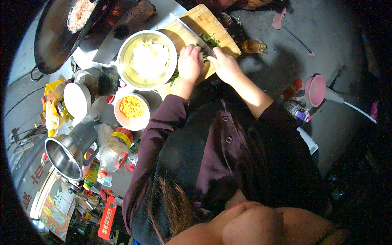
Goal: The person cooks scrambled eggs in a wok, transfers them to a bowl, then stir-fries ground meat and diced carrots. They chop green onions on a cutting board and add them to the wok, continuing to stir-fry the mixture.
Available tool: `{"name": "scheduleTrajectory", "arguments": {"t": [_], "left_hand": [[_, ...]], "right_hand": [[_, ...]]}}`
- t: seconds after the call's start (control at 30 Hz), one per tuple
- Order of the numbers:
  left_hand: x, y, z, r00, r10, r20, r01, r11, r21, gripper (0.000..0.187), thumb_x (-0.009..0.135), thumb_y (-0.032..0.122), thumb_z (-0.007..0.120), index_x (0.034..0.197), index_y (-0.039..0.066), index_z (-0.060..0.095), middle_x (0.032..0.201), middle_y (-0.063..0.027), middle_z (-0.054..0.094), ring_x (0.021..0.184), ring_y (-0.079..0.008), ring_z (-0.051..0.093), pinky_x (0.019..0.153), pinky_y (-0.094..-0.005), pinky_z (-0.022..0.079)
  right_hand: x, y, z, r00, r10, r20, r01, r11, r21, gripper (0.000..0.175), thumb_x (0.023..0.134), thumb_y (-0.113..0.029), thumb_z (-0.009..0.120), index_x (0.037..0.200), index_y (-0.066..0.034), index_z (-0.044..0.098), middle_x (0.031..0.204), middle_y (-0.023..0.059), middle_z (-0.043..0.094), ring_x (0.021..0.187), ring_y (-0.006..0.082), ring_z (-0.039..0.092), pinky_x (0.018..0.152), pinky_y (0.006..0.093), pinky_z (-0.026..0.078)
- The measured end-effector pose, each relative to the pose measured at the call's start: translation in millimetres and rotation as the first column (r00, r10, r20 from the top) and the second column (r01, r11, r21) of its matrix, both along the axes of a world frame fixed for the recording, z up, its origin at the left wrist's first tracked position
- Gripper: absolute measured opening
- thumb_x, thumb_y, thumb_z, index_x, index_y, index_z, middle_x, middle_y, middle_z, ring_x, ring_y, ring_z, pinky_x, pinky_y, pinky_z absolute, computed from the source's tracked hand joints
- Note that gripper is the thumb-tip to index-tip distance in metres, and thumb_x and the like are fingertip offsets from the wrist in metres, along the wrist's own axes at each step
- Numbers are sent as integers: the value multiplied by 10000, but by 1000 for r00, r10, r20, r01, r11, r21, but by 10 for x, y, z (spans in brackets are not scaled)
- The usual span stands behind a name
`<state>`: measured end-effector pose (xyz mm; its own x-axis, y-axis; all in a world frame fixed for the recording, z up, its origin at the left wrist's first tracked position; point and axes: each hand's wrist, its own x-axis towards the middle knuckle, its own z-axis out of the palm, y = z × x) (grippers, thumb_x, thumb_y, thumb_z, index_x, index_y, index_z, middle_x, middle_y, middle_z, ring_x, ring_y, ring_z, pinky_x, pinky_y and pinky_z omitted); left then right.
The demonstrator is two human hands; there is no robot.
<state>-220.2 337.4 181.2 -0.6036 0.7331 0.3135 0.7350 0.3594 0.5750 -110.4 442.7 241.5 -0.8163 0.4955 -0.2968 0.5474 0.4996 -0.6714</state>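
Note:
A wooden cutting board [226,36] lies before me with cut green vegetable pieces [210,39] on it. My right hand [227,65] grips a kitchen knife [193,33] near its handle end, the blade slanting across the board. Beside the blade, my left hand [190,62] has its fingers curled over green vegetable stalks [174,80], whose ends show on both sides of the hand. Left of that hand, touching or overlapping the board, stands a metal bowl [124,69]; glare washes out its pale contents. A white bowl [134,124] of diced orange vegetable [132,106] sits nearer to me.
A large wok [52,46] with a dish of pinkish food [81,15] is at upper left. An empty white bowl [76,100], a metal pot [62,156] and a plastic jar [114,150] crowd the left. An oil bottle [253,46] and pink basin [315,90] are right.

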Motion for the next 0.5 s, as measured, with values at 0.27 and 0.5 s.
{"name": "scheduleTrajectory", "arguments": {"t": [0.27,0.5], "left_hand": [[22,-46,96,999,-41,-7,40,997,-66,352,643,135,666,958,16,561,1024,-185,534,971,-372,510,860,-449,447],[17,-56,48,999,-34,-5,33,997,-74,294,682,101,663,951,25,572,991,-176,571,971,-359,540,893,-431,455]], "right_hand": [[502,-121,117,998,12,-56,-12,1000,-10,242,954,-228,538,1051,-27,443,803,249,640,759,452,629,622,537,489],[128,-119,-102,1000,11,-2,-11,999,46,265,940,-248,562,1032,-31,443,795,252,639,745,451,628,608,533,487]]}}
